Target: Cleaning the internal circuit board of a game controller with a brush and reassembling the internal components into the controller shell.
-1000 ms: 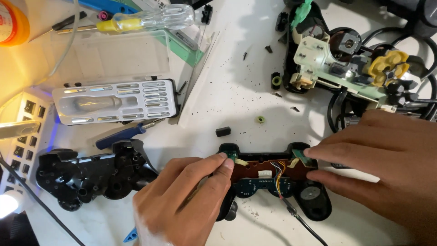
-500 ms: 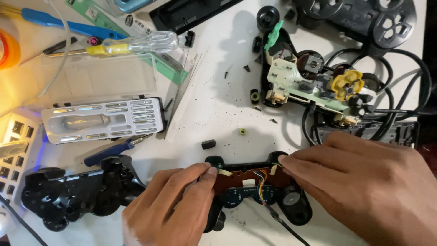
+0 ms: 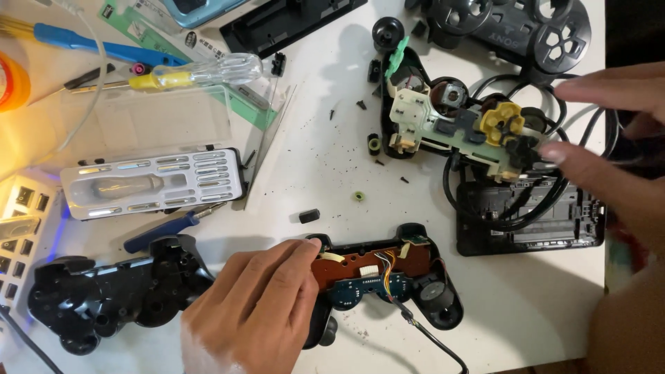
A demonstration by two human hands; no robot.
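At lower centre the left hand (image 3: 256,305) pins the opened game controller (image 3: 384,280), circuit board upward, steadying it, while the right hand (image 3: 609,149), fingers spread and empty, hovers upper right over the dismantled controller (image 3: 457,121).

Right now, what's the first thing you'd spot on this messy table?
The opened game controller at the bottom middle, its brown circuit board and coloured wires bare, with the left hand gripping its left side. Next, the yellow part on another taken-apart controller at top right, beside the right hand.
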